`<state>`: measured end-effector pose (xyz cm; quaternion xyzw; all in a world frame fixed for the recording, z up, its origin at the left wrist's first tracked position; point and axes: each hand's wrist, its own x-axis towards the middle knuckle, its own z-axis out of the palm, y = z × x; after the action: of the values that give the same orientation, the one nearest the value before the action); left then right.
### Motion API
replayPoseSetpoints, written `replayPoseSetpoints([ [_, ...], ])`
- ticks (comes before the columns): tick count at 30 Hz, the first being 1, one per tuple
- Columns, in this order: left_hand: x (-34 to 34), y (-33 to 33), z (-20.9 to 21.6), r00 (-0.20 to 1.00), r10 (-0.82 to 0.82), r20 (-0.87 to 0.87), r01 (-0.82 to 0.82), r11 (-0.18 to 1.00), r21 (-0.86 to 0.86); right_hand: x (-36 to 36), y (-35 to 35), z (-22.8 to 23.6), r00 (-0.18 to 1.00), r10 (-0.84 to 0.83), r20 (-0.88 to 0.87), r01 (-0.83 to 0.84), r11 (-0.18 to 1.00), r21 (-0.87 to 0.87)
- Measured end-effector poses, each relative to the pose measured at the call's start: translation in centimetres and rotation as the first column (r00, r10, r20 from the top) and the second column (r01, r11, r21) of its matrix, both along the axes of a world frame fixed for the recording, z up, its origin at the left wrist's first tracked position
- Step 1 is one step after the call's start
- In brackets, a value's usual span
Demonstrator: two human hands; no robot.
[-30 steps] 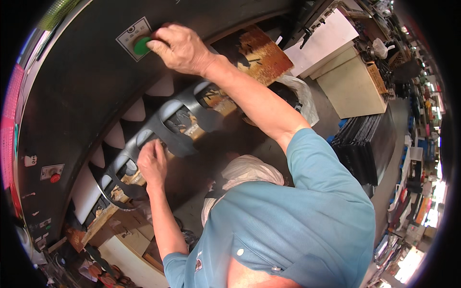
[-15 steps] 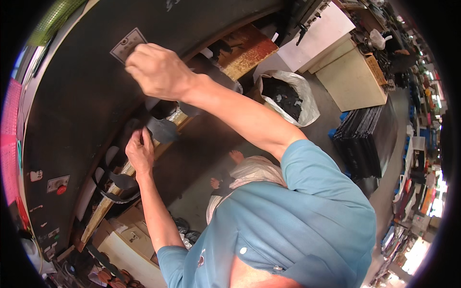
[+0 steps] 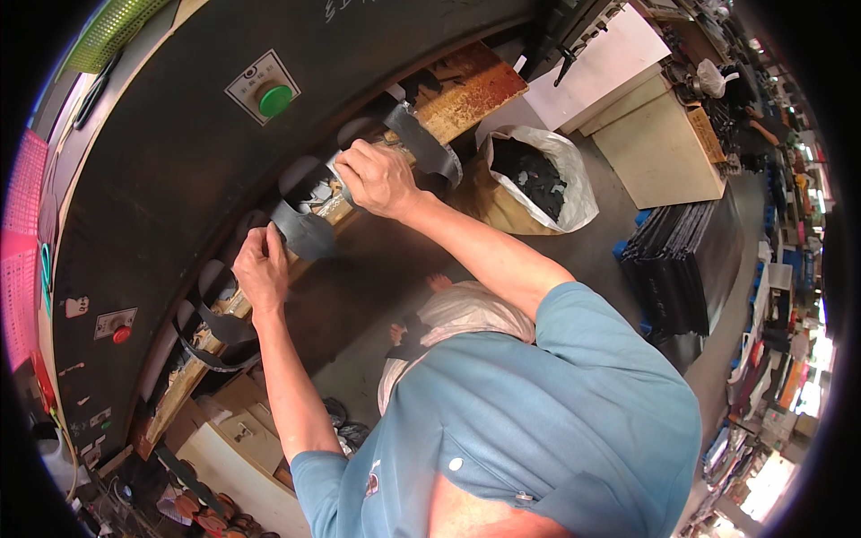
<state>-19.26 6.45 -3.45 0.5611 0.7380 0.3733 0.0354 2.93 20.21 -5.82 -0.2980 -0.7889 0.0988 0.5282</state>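
Note:
A large black machine [image 3: 170, 152] with a green push button [image 3: 275, 100] on its front stands before me. Along its lower opening, several dark, flexible sheet strips hang over a wooden ledge [image 3: 184, 394]. My left hand [image 3: 262, 273] is closed in a pinch at the edge of one dark strip [image 3: 305, 235]. To its right, my right hand [image 3: 381, 179] has its fingers closed on another strip, mostly hidden beneath the hand. Other loose strips curl over the ledge: one dark strip [image 3: 421, 143] beyond my right hand, another [image 3: 229, 327] nearer the left end.
A white sack [image 3: 574, 179] full of dark scraps stands on the floor to the right. Past it are a pale cabinet [image 3: 650, 134] and a stack of black sheets [image 3: 686, 278]. A red button [image 3: 122, 334] sits at the machine's left. Below is an open drawer unit [image 3: 238, 462].
My right hand has come down and right from in front of the green button to the strips at the ledge. The button is now uncovered. My left hand has stayed nearly in place.

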Motion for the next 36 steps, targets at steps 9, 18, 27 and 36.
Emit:
replayPoseSetpoints([
  [9,-0.2,0.1,-0.6,0.999,0.015,-0.043,-0.014,1.0,0.009,0.0,0.0,-0.6,1.0,0.02,-0.013,-0.021,0.998,-0.063],
  [18,1.6,-2.4,-1.4,0.998,0.022,-0.064,-0.02,0.999,0.038,3.4,-2.4,-0.1,0.981,0.187,0.054,-0.172,0.963,-0.208],
  [27,6.0,-10.9,-3.2,0.954,0.096,0.285,-0.063,0.99,-0.124,9.5,-0.9,4.1,0.998,0.048,0.044,-0.039,0.982,-0.183],
  [36,7.8,-7.0,0.5,0.883,0.057,0.465,-0.077,0.997,0.026,6.0,-0.4,2.2,0.872,0.079,0.483,0.092,0.943,-0.32],
])
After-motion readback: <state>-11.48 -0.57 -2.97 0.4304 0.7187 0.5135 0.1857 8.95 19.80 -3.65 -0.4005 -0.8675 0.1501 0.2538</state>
